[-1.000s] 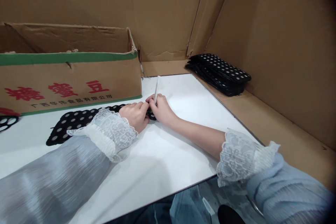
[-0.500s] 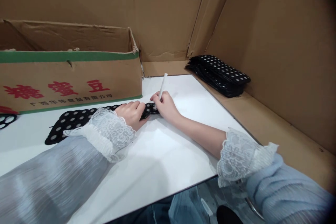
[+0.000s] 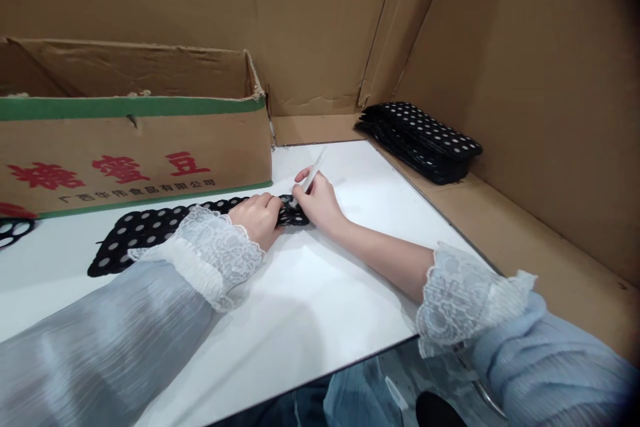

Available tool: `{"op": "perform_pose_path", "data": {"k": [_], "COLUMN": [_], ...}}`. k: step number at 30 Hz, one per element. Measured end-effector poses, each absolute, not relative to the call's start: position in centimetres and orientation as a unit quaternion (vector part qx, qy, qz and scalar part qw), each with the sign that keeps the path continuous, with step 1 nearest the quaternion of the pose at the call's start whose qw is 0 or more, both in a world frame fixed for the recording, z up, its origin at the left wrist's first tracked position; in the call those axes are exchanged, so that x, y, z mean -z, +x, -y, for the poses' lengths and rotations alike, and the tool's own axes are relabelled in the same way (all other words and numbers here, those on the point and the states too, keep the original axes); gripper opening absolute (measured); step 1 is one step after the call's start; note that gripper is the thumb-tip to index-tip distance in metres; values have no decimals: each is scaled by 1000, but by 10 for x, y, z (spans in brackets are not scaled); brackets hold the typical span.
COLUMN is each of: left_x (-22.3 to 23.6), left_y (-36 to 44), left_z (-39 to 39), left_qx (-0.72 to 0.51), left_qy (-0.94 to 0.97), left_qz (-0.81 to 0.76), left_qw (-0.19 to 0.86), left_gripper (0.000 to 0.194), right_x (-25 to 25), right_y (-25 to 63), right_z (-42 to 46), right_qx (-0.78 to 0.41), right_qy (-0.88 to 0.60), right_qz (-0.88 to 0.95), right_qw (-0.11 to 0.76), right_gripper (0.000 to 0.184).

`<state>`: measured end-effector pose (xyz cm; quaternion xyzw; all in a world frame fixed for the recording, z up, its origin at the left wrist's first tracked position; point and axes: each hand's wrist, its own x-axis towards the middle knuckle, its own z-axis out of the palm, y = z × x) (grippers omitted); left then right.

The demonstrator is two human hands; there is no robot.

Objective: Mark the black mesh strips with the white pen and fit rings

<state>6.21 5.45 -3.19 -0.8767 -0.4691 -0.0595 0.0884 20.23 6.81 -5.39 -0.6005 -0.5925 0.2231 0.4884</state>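
Note:
A long black piece with white dots, like fabric, lies across the white tabletop in front of the carton. My left hand is closed over its right part, fingers curled on top and thumb at the near edge. Just past it, my right hand grips a slim white pen-like stick. The stick leans to the right at its top, and its lower tip is at the dotted piece's right end. Fingers partly hide what the tip touches there.
An open carton with green edging and red lettering stands at the back left. A stack of black dotted pieces lies on cardboard at the right. Cardboard walls enclose the back and right. A black looped thing sits at the left edge.
The white stick has tilted further right and its top has dropped. Both hands have shifted slightly right, and more of the dotted piece's right end shows between them.

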Motion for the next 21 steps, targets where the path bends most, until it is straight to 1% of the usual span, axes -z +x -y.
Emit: {"op": "perform_pose_path", "data": {"k": [4, 7, 10, 15, 19, 21], "left_x": [18, 14, 21, 31, 29, 27], "left_y": [66, 69, 72, 72, 70, 69], "left_z": [-58, -59, -57, -60, -62, -62], "left_qx": [-29, -46, -29, 36, 50, 60], "left_qy": [-885, -891, -889, -891, -884, -884], "left_qz": [460, 443, 436, 405, 425, 438], "left_qw": [71, 85, 136, 203, 187, 151], "left_gripper": [22, 20, 19, 28, 19, 21], "right_x": [55, 55, 55, 52, 49, 49], "right_y": [201, 198, 196, 196, 193, 192], "right_z": [-71, -72, -74, -82, -84, -82], "right_qx": [-211, -198, -191, -179, -165, -164], "right_qy": [-612, -620, -622, -610, -590, -587], "right_qz": [595, 601, 607, 611, 632, 641], "right_qw": [477, 464, 456, 471, 475, 467], "right_gripper": [8, 8, 9, 10, 10, 12]}}
